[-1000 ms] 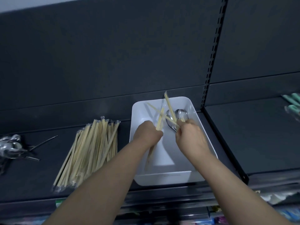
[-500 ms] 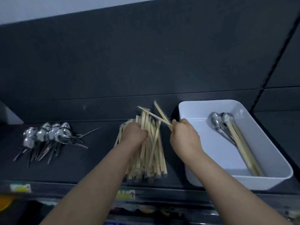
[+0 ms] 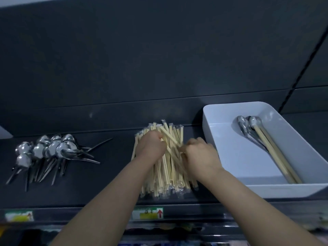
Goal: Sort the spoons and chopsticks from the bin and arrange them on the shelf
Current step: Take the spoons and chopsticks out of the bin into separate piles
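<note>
With your left grip (image 3: 150, 148) and right grip (image 3: 200, 155) both clasping the loose pale wooden chopsticks (image 3: 171, 138) atop the wrapped chopstick pile (image 3: 165, 174) on the dark shelf (image 3: 106, 183), lay them parallel before letting go.

Dim, soft — wide-angle edge distortion

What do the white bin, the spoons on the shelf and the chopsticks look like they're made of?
White bin: likely plastic, smooth and slightly glossy, with rounded moulded corners. Spoons: polished metal, probably stainless steel, judging by mirror-like glints. Chopsticks: pale matte wood or bamboo, in clear film wrappers that catch the light.
</note>
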Demonstrator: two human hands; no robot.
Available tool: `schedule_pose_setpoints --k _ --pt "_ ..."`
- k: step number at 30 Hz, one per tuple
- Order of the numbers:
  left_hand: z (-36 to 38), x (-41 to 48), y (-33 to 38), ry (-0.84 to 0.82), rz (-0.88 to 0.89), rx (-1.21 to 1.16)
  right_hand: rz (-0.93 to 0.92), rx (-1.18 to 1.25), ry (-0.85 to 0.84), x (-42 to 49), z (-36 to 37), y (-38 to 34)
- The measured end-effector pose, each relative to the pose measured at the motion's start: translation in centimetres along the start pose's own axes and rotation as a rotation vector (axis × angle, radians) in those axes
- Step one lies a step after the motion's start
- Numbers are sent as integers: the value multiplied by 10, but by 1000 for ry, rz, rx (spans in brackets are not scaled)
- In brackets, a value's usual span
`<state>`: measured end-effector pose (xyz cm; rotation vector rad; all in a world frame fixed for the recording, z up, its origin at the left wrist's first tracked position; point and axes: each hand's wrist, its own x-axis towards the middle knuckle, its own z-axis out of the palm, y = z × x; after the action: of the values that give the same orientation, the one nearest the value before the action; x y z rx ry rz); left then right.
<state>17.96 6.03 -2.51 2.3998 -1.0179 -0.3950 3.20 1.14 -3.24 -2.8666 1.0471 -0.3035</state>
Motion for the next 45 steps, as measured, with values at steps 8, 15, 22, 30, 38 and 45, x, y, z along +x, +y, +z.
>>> schedule_pose_setpoints --k 8,15,22,30,38,45 --pt "36 -6 94 -1 208 -197 195 -30 133 -30 -33 91" --pt "104 -18 172 -301 299 -37 400 -42 56 -68 -59 200" --pt "178 -30 236 -502 311 212 361 225 208 -78 -63 249" --pt "198 -17 250 -506 129 209 315 254 215 -76 -61 260" --pt "164 6 212 -393 61 83 333 23 77 -58 -63 244" --pt "129 10 192 -263 57 -83 392 37 -255 -28 -42 215"
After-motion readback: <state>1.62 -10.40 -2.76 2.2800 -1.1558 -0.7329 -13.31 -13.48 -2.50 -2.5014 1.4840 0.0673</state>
